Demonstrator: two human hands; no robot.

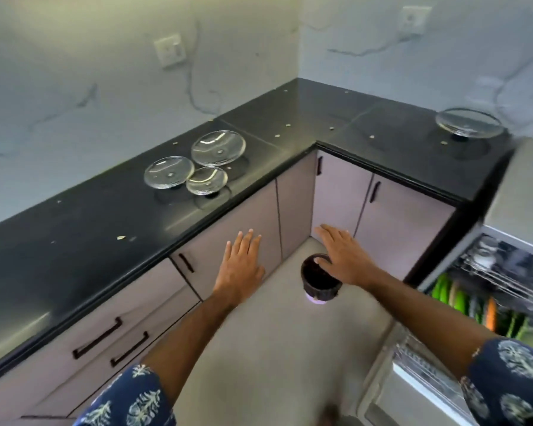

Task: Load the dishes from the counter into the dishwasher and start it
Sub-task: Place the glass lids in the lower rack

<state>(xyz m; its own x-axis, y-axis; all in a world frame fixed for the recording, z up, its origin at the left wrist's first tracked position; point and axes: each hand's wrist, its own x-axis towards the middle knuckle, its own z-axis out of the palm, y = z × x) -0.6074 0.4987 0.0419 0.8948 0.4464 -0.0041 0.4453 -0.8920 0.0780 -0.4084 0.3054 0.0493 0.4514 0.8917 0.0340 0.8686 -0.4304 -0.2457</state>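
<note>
3 clear round glass lids sit clustered on the black stone tabletop (pixel 105 216) at centre-left of the frame: a large glass lid (pixel 218 147) at the back, a medium glass lid (pixel 169 172) to its lower left and a small glass lid (pixel 206 180) in front, the small one touching or overlapping the other 2 at their rims. Each seems to lie flat with its knob underneath, though the glass makes that hard to confirm. A 4th clear glass lid (pixel 469 123) rests alone at the upper right of the frame, on the tabletop's other wing, close to the dishwasher.

The left hand (pixel 243 262) is spread flat with straight fingers, holding nothing, below and slightly right of the cluster in the frame, against the pale cabinet fronts (pixel 234 222). The right hand (pixel 340 256) is likewise flat and empty, lower centre, above a dark round bin (pixel 319 279) on the grey floor (pixel 274 348). The cluster lies up and to the left of both hands, and the left hand is clearly the nearer; round lids offer no long axis, so any rim edge will do.

The open steel dishwasher (pixel 505 272) fills the right edge of the frame, its rack (pixel 474 305) already carrying green and orange plates. My judgement: loading is partly done, and the 4 lids remain.
</note>
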